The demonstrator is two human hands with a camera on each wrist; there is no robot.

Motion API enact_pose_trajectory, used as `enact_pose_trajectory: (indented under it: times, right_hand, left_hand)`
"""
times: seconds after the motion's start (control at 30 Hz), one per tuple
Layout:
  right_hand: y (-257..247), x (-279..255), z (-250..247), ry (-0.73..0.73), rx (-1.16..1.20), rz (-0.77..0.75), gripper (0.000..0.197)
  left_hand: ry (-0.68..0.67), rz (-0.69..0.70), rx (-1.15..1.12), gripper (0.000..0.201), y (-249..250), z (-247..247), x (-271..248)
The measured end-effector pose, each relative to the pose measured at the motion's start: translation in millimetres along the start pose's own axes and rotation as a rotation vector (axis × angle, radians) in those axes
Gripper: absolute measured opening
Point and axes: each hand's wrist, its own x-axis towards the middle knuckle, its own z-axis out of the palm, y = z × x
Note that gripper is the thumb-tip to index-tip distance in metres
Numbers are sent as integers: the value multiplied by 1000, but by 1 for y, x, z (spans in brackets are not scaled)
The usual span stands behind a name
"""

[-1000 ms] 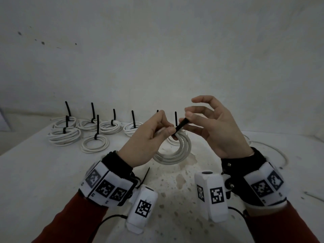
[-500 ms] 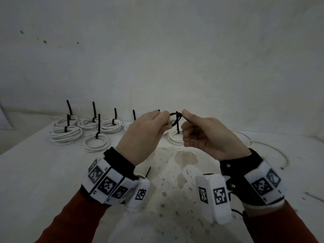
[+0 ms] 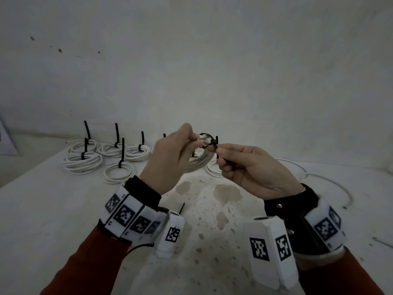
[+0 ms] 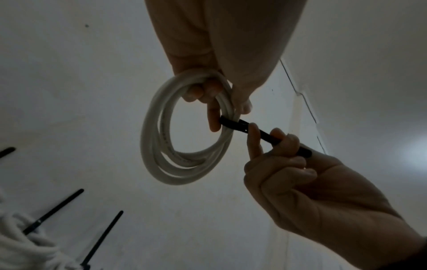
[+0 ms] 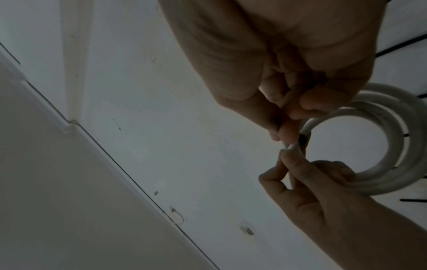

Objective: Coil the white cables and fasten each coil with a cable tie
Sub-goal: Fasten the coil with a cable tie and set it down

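Note:
I hold a white cable coil (image 4: pixel 157 146) in the air above the table. My left hand (image 3: pixel 194 138) grips its top strands, and the coil (image 3: pixel 198 161) hangs down behind that hand. A black cable tie (image 3: pixel 205 141) is looped round the strands next to my left fingers (image 4: pixel 213 117). My right hand (image 3: pixel 215 149) pinches the tie's tail (image 4: pixel 268 136) between thumb and curled fingers, just right of the loop. In the right wrist view the tie (image 5: pixel 302 139) shows only as a dark spot between both hands, beside the coil (image 5: pixel 397 146).
Several tied coils (image 3: pixel 83 160) with upright black tie tails lie at the back left of the white table (image 3: pixel 53 209). Another coil (image 3: pixel 212 170) sits behind my hands. A loose white cable (image 3: pixel 331 182) trails at the right. A spare black tie (image 3: pixel 181 208) lies near my left wrist.
Both hands rose with the coil. The tie went from a loose end in my right fingers to a closed loop round the strands. My right hand has drawn the tail rightward.

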Motion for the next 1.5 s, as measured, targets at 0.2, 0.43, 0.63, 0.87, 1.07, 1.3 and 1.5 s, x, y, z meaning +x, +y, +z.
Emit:
enact_pose_trajectory:
  times: [0.2,0.43,0.63,0.87,1.07,1.3,1.5]
  right_hand:
    - [2,-2,1,-56,-41,-26,28]
    - [7,-1,2,-102,-170,-12,27]
    - [5,0,10,-78,-78,45,31]
    - [6,0,12,-79,27,89,30]
    - [8,0,13,27,28,70,29]
    - [18,5,19,97,96,55,18]
    - [23,9,19,131,90,36,23]
  left_hand:
    - [38,-103,-150,16,5,0,-1]
    - [69,-60,-127,13,4,-1,0]
    - [-22,135,-7,18,7,4,-2]
    - [-27,227,105,23,6,5,-1]
    - [-33,302,120,22,3,6,0]
    - [-59,369,156,5,-6,5,1]
    - [-81,369,206,2,-12,9,-1]
